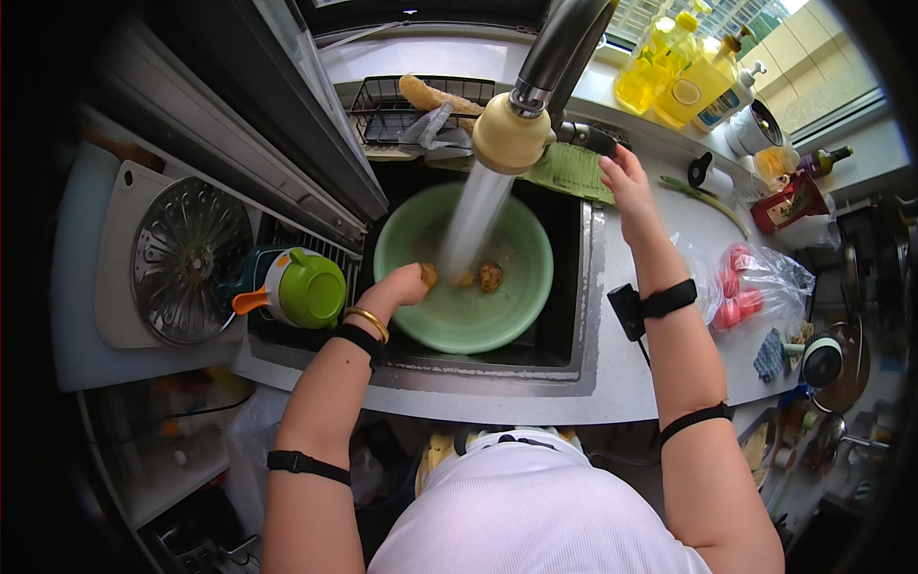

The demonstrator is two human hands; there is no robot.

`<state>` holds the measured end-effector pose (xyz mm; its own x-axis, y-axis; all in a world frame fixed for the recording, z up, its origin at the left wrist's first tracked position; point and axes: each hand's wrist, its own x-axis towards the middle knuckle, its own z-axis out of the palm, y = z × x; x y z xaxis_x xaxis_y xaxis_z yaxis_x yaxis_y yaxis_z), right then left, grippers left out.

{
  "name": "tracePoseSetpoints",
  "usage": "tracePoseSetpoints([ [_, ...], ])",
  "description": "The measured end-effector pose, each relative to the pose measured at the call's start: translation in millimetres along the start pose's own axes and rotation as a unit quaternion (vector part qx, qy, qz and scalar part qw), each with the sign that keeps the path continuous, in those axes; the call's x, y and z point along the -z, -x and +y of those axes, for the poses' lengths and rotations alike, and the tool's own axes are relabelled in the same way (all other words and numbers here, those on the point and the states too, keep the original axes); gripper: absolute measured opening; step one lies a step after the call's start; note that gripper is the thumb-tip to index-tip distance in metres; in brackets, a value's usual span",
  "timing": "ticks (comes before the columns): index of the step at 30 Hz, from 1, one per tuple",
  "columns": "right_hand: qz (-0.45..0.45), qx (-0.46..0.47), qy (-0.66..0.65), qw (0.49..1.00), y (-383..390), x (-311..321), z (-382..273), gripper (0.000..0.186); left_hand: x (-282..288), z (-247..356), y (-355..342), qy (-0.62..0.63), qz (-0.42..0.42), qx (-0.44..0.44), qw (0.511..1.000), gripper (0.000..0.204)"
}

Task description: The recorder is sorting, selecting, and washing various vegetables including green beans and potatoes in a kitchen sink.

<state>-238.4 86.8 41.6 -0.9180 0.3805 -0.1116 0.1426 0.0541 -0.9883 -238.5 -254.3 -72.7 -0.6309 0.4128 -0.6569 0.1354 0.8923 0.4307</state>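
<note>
Water pours from the cream spray head [512, 134] of a dark faucet [555, 57] into a light green basin [535, 282] standing in the black sink [564, 330]. Over the basin's left side, my left hand [404, 287] is closed around a small brown potato [429, 275]. Two more brown lumps lie in the basin: a potato [491, 277] and another, partly blurred by the stream. My right hand [628, 182] is raised beside the black faucet lever [591, 139]. Its fingers are apart, with the fingertips at or very near the lever's end.
A black wire rack [378, 100] with a loofah and grey cloth sits behind the sink. Left are a green-lidded pot [311, 287] and a metal steamer rack [191, 258]. Yellow soap bottles [688, 91] line the sill. A plastic bag of pink items [741, 287] lies right of my forearm.
</note>
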Motion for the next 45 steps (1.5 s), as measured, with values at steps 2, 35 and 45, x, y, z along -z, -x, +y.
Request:
tracePoseSetpoints([
  [2,0.029,0.024,-0.012,0.999,12.5,-20.5,0.0,0.042,5.3,-1.0,-15.0,-0.016,-0.026,0.021,0.999,0.032],
  [35,-0.139,0.059,0.182,0.972,99.1,-175.3,131.0,0.034,-36.6,45.1,-42.9,0.759,0.092,0.088,0.638,0.048],
  [45,-0.234,-0.179,-0.214,0.931,85.2,-141.2,93.4,0.032,-28.8,53.1,-19.9,0.707,0.082,-0.085,0.698,0.035],
])
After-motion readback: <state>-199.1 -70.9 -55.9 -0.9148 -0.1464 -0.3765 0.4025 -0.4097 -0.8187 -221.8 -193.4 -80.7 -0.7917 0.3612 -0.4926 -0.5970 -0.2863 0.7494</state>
